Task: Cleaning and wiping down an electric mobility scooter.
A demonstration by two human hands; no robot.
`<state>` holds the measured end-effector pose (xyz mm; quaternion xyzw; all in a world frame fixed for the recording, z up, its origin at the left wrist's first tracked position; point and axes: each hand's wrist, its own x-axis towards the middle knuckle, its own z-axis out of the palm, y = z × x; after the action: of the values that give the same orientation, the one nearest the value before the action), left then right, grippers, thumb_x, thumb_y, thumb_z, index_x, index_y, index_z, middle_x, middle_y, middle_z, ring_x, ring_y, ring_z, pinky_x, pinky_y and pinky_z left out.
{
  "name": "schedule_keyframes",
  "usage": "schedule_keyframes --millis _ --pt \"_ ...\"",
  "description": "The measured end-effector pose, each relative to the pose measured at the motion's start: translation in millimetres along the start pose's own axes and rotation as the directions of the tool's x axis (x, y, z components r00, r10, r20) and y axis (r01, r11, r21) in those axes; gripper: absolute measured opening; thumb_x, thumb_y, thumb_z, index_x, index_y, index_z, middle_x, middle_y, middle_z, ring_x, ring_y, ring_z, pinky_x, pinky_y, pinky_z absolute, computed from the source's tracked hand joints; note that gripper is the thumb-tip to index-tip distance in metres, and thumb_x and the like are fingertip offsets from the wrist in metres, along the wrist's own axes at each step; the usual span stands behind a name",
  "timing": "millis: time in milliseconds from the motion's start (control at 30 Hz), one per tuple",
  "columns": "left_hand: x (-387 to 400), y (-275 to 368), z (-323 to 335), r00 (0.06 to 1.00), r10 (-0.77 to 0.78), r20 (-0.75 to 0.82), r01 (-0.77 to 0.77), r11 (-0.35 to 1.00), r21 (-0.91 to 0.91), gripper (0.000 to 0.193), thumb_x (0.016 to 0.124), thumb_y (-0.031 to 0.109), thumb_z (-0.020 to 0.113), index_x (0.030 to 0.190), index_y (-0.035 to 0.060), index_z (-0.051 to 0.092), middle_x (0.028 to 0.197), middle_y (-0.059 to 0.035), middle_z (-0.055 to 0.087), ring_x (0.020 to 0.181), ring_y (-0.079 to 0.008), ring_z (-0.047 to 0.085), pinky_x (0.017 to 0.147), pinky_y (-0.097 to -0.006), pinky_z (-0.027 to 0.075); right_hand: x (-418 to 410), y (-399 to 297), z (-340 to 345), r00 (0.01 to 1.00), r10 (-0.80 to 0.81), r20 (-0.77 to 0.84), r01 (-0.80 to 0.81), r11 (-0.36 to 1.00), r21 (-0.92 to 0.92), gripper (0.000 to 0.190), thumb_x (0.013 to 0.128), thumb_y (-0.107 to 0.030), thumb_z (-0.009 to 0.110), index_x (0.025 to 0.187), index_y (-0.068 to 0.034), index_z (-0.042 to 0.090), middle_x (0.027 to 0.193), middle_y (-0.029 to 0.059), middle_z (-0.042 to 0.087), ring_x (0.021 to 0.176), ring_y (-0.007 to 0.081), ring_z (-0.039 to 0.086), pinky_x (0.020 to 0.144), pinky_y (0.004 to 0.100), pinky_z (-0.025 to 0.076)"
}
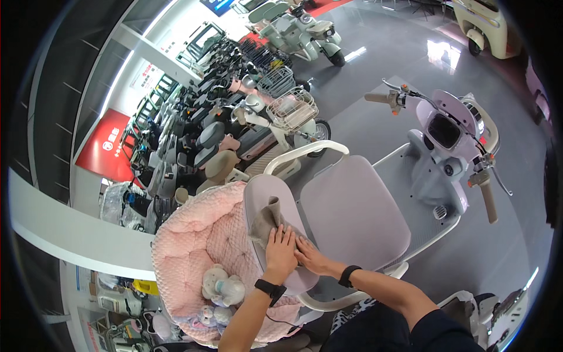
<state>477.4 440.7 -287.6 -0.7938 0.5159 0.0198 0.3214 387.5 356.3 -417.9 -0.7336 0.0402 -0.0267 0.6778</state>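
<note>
Both hands lie on a grey-brown cloth [266, 220] on the lilac rear backrest pad [259, 193] of an electric scooter. My left hand [281, 248] presses flat on the cloth, fingers pointing up the pad. Close at its right, my right hand [310, 255] rests on the cloth's lower part, its fingertips near my left hand. Part of the cloth is hidden beneath the hands; its upper end stands up in a fold. Beside the pad is the wide lilac seat [352, 207]. A pink quilted cushion liner [189, 246] lies behind the pad, with plush toys [224, 288] in it.
The scooter's handlebar [444, 132] stands at the right, beyond the grey footboard [391, 176]. A white metal rail [303, 152] curves around the seat. Rows of parked scooters [220, 132] fill the left side; a pale green scooter [303, 33] stands farther off.
</note>
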Motion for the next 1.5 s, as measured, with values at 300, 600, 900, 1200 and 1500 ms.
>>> schedule_keyframes --millis 300,600,900,1200,1500 --pt "-60 37 -10 0.996 0.084 0.017 -0.083 0.995 -0.064 0.063 0.094 0.037 0.054 0.149 0.0061 0.050 0.161 -0.0142 0.039 0.153 -0.0347 0.026 0.126 -0.0521 0.010 -81 -11 20 0.998 0.024 0.066 -0.029 0.997 0.078 0.079 0.109 -0.053 0.030 0.162 0.001 0.010 0.168 0.0276 0.009 0.157 0.0390 0.004 0.127 0.0459 0.007" --pt "-4 -15 1 0.990 -0.029 -0.140 0.008 0.988 -0.151 0.057 0.089 0.028 0.061 0.143 0.0093 0.057 0.156 -0.0092 0.048 0.149 -0.0310 0.033 0.125 -0.0494 0.016 6 -23 -6 0.997 -0.040 0.061 0.043 0.998 -0.055 0.069 0.111 -0.042 0.028 0.157 0.009 0.021 0.163 0.0328 0.019 0.154 0.0459 0.012 0.127 0.0466 0.012" --pt "-68 3 -21 0.953 -0.171 -0.251 0.050 0.903 -0.426 0.050 0.096 0.023 0.056 0.143 0.0064 0.054 0.157 -0.0126 0.044 0.150 -0.0328 0.032 0.124 -0.0512 0.020 -44 -35 24 0.945 -0.327 0.011 0.321 0.922 -0.215 0.059 0.111 -0.028 0.028 0.158 0.007 0.020 0.165 0.0292 0.017 0.156 0.0402 0.010 0.128 0.0470 0.009" --pt "-51 -29 8 0.819 -0.476 -0.321 0.011 0.571 -0.821 0.059 0.102 0.020 0.048 0.155 -0.0007 0.033 0.163 -0.0249 0.026 0.151 -0.0429 0.024 0.125 -0.0502 0.020 7 -48 20 0.973 -0.230 0.004 0.223 0.935 -0.278 0.069 0.109 -0.040 0.033 0.161 0.002 0.015 0.167 0.0258 0.012 0.156 0.0433 0.007 0.126 0.0492 0.009" --pt "6 -85 53 0.755 -0.572 -0.320 -0.103 0.378 -0.920 0.062 0.103 0.025 0.045 0.155 -0.0043 0.028 0.162 -0.0306 0.023 0.149 -0.0483 0.023 0.124 -0.0502 0.022 93 -73 14 0.996 -0.084 -0.036 0.070 0.957 -0.282 0.071 0.108 -0.045 0.029 0.164 -0.008 0.006 0.170 0.0216 0.001 0.157 0.0423 -0.001 0.124 0.0574 0.005"
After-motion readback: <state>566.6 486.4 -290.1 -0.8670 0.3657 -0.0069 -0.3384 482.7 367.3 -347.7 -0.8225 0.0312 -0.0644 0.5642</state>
